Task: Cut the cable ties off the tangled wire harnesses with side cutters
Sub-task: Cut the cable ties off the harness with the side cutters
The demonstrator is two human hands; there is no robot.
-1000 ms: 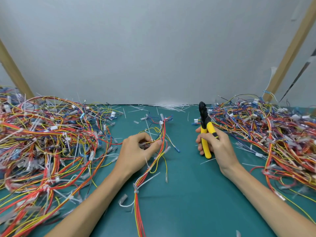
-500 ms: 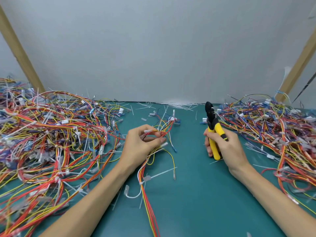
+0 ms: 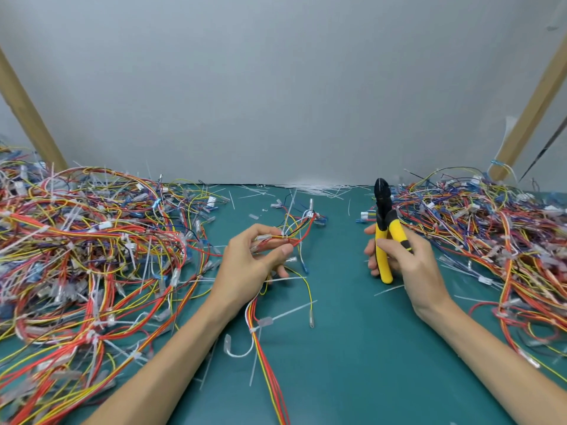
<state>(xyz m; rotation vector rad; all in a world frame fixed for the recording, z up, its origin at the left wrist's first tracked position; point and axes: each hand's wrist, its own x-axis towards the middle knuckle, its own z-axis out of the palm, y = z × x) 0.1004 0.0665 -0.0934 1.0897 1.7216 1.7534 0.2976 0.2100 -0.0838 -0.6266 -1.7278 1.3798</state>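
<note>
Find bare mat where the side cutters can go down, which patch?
Best: green mat between the held harness and the right forearm. A smaller patch sits between left hand and right hand. Crowded: left wire pile and right wire pile.

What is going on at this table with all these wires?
A person works on wire bundles at a green table. The left hand pinches one bundle; the right hand grips yellow side cutters, tip up, apart from it. A white cable tie is on that bundle, uncut. Wire piles lie on both sides.
</note>
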